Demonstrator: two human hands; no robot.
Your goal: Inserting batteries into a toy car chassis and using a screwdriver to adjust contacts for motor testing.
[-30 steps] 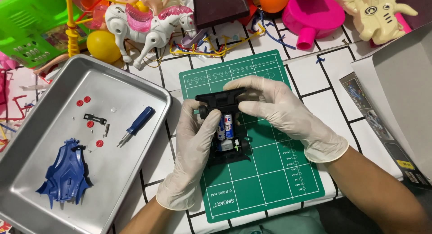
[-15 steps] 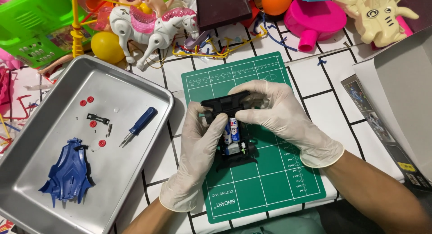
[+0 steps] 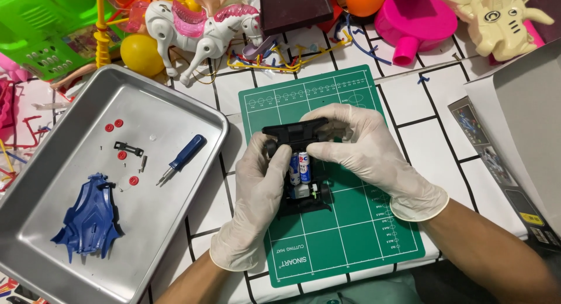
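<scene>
Both hands wear white gloves and hold a black toy car chassis over a green cutting mat. Two batteries sit side by side in its open middle. My left hand grips the chassis along its left side. My right hand reaches over the far end, fingers curled on the black front part. The chassis's right side is hidden under my right hand.
A metal tray at left holds a blue car body shell, a blue-handled screwdriver, small red wheels and a black clip. Toys crowd the far edge: a white horse, a yellow ball, a pink piece. A cardboard box stands at right.
The view has shifted slightly, so everything sits a little lower and to the right. Both hands keep hold of the chassis; my right fingers have moved a bit over its far end.
</scene>
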